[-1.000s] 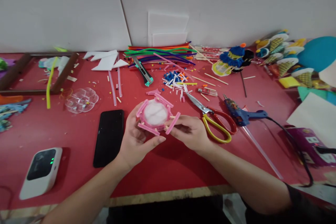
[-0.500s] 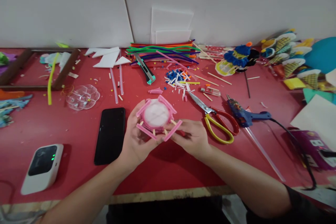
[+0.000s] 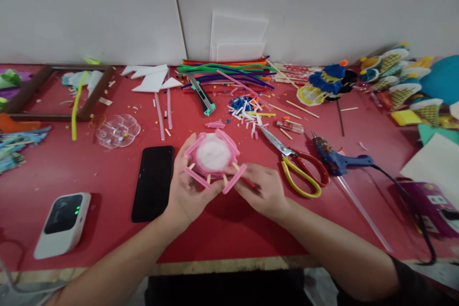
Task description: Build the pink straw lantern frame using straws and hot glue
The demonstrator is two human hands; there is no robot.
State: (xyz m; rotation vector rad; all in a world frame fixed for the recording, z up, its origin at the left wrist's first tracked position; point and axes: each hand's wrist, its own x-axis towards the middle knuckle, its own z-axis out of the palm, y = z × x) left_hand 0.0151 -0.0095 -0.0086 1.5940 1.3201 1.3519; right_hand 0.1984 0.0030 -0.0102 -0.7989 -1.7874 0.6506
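Observation:
A round craft piece point(image 3: 214, 155) with a white centre and pink straw pieces set on short sticks around its rim is held above the red table point(image 3: 107, 181). My left hand point(image 3: 188, 189) cups it from below and the left, fingers curled round its edge. My right hand point(image 3: 261, 189) pinches its lower right side, by a pink straw piece point(image 3: 234, 178) that sticks out there.
A black phone point(image 3: 153, 182) lies just left of my hands; a white device point(image 3: 62, 224) with a green light sits nearer the front edge. Red-and-yellow scissors point(image 3: 296, 165), a blue glue gun point(image 3: 337, 158) with its cable, cut straw bits point(image 3: 245, 110), pipe cleaners point(image 3: 225, 71) and a utility knife point(image 3: 201, 94) lie behind and right.
The craft piece has been turned slightly in my hands and tipped towards me. The view has shifted a little to the left; both hands stay on the piece.

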